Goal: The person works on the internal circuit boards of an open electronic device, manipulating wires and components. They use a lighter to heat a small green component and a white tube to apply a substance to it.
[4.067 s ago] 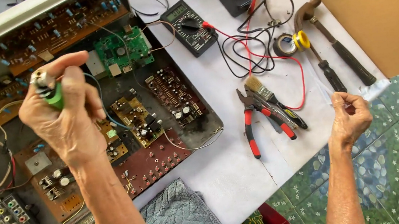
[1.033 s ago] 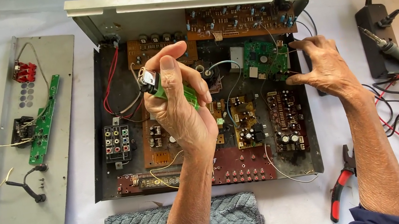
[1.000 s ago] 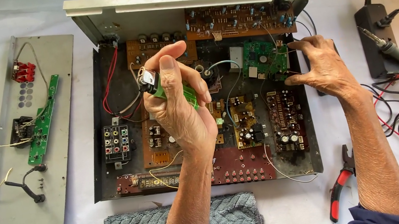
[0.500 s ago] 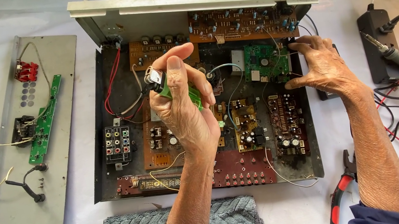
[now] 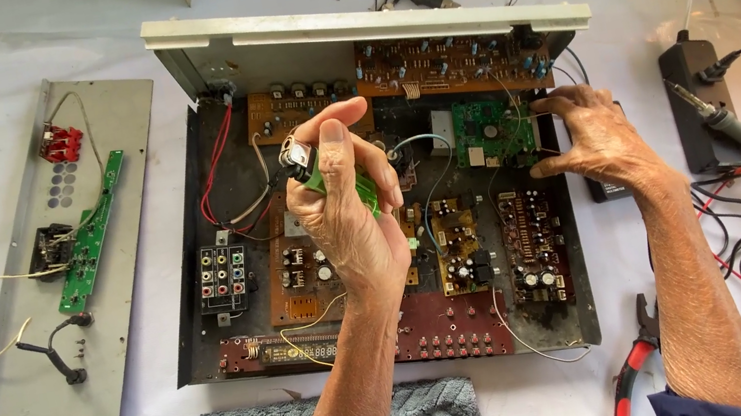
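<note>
Above the opened amplifier chassis (image 5: 366,239): left hand (image 5: 346,212) closed around a small green tool (image 5: 316,175), tip hidden by fingers. Right hand (image 5: 597,138) loosely curled, empty, fingertips at the green circuit board (image 5: 489,131). Both barely shifted since half a second ago.

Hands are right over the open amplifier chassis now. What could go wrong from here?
1. The right hand rests its fingers by the small green circuit board; a slip may bend parts or tug the thin wires there.
2. The left hand holds a green lighter above the boards; dropped, or lit, it might damage the components underneath.
</note>
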